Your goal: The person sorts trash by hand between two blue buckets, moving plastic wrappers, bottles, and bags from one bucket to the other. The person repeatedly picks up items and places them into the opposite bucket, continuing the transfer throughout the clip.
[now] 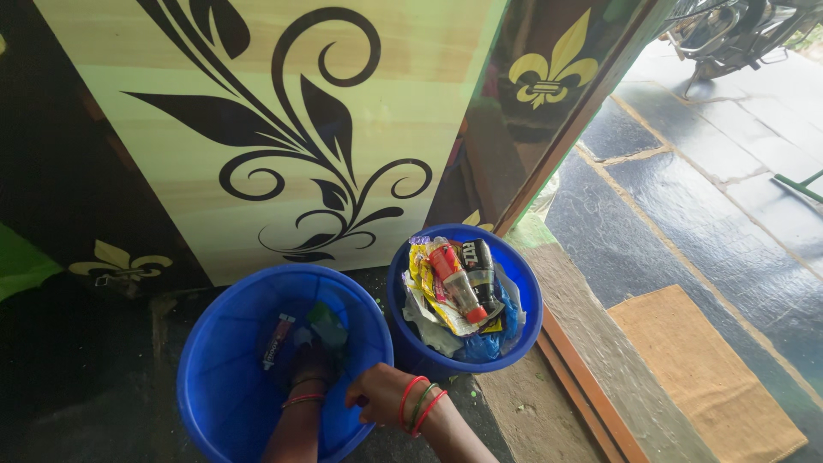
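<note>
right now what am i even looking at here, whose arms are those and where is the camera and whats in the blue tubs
The camera sits on a person's head and looks down, so the two arms at the bottom are that person's own. There is no machine, just bare hands with bangles on the wrists.

The left hand reaches down inside the nearer blue bucket, among a few wrappers at the bottom. It is too dark there to tell whether it grips anything. The right hand rests curled over that bucket's rim.

The second blue bucket stands beside it, full of rubbish: plastic wrappers and a small bottle with a red cap. Behind both is a cabinet panel with black floral patterns. A brown doormat lies on the stone floor to the right.
</note>
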